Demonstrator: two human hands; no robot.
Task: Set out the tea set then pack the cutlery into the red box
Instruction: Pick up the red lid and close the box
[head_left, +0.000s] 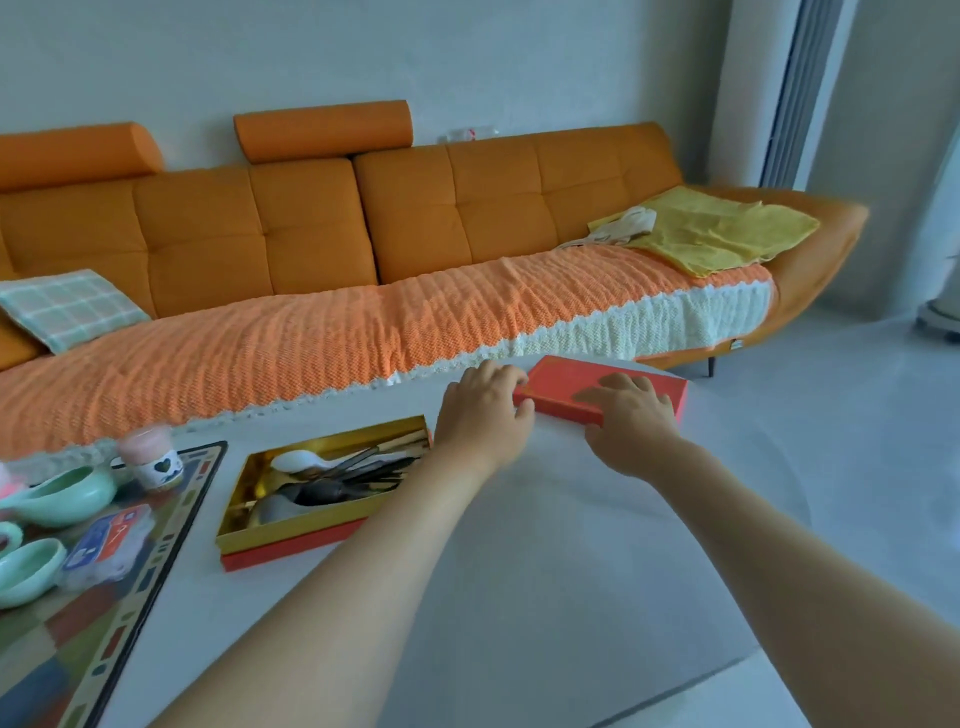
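The red box lid (566, 382) lies flat near the far edge of the white table (519, 571). My left hand (480, 410) grips its left end, fingers over the top and thumb at the near corner. My right hand (631, 415) holds its right part, fingers spread on top. The open red box (291, 545) with a gold lining sits left of my left arm and holds cutlery (332, 478): white spoons and dark utensils. Mint green tea bowls (62, 496) stand on a patterned tray (156, 551) at the left.
A pink cup with a heart band (150, 460) stands at the tray's far edge. An orange sofa (363, 249) runs behind the table, carrying a checked cushion (67, 306) and a yellow cloth (717, 228). Grey floor lies to the right.
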